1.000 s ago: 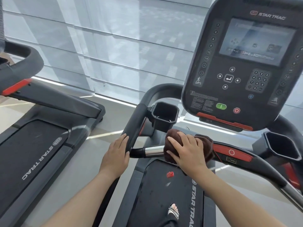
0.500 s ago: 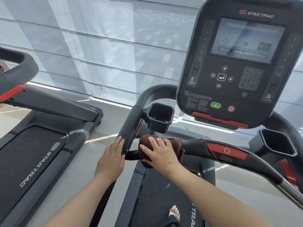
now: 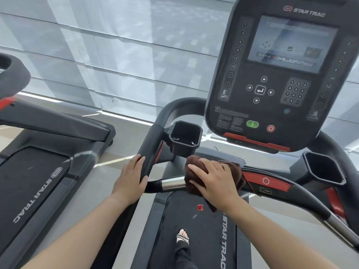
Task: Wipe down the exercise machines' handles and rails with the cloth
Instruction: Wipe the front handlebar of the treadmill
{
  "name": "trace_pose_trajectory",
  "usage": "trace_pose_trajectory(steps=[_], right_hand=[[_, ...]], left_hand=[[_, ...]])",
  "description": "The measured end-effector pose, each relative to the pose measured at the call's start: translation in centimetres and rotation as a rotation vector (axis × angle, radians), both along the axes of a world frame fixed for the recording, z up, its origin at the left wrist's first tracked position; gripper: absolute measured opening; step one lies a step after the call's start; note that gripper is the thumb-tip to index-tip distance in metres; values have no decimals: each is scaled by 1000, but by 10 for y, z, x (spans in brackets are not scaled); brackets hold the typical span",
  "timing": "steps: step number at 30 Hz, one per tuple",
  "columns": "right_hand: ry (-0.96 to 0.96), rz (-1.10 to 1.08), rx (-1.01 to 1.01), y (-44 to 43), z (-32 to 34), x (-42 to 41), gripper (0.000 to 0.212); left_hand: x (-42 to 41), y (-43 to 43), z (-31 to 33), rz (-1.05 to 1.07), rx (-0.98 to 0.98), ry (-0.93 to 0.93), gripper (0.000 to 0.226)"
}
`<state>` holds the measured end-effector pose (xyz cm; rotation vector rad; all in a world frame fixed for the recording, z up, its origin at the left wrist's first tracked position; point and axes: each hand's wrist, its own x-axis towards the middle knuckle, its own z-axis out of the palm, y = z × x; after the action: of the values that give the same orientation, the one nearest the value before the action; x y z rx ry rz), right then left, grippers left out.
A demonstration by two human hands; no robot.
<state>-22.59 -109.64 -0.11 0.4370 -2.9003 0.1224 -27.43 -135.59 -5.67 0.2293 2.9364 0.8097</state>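
The front handlebar runs crosswise before you, its long axis left to right from the left handrail towards the red stop panel. The part showing is a smooth, shiny metal tube with a black sleeve at its left end. The cloth, dark brown and plush, is bunched around that bar just right of the bare metal, below the cup holder, and a corner of it hangs below your wrist over the belt. Your right hand covers the cloth, fingers a little spread and curved over the bundle, the thumb low on its near side, clamping it to the bar. Your left hand rests on the outer face of the matte black handrail, which slopes up and away. Its fingers are nearly straight and close together, and the thumb is hooked at the joint with the bar. The glossy dark console stands above.
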Motion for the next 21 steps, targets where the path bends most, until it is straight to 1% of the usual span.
trace_pose_trajectory(steps=[4, 7, 12, 14, 17, 21], right_hand=[[-47, 72, -100, 1, 2, -12, 39], [-94, 34, -263, 1, 9, -32, 41], [-97, -41, -475, 9, 19, -87, 41], [-96, -37, -476, 11, 21, -113, 41], [-78, -34, -427, 7, 18, -151, 41], [-134, -8, -386, -10, 7, -198, 42]], left_hand=[[-22, 10, 3, 23, 26, -25, 60], [-42, 14, 5, 25, 29, -49, 60], [-81, 27, 10, 14, 16, -82, 60], [-95, 36, 10, 19, 14, -82, 60], [-114, 48, 10, 44, 19, -65, 58], [-119, 52, 6, 145, 27, -46, 55]])
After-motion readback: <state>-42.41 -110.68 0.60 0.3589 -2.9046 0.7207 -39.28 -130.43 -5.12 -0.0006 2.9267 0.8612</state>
